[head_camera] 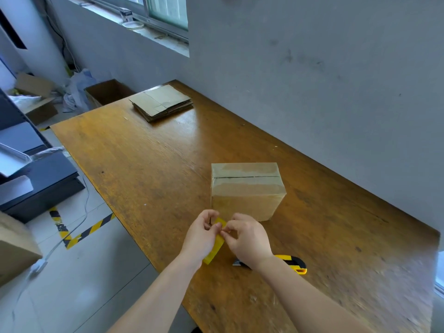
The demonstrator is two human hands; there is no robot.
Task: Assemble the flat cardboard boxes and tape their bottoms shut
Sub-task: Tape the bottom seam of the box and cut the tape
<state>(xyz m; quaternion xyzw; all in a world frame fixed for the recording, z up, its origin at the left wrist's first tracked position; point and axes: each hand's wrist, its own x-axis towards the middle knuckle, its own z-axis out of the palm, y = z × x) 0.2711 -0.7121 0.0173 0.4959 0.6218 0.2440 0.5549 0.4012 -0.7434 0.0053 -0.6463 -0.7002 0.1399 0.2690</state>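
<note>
- Left hand and right hand both pinch the yellow tape roll, fingers curled, just in front of the assembled box.
- Box mid-table, taped seam up, clear of all edges.
- Flat box stack at far end, open tabletop between.
- Utility knife beside the right wrist.

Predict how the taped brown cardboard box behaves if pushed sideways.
Likely slides, not tips: the taped brown cardboard box sits squat and flat on the smooth wooden table. Probably light, being thin cardboard. Walls may dent if squeezed.
</note>
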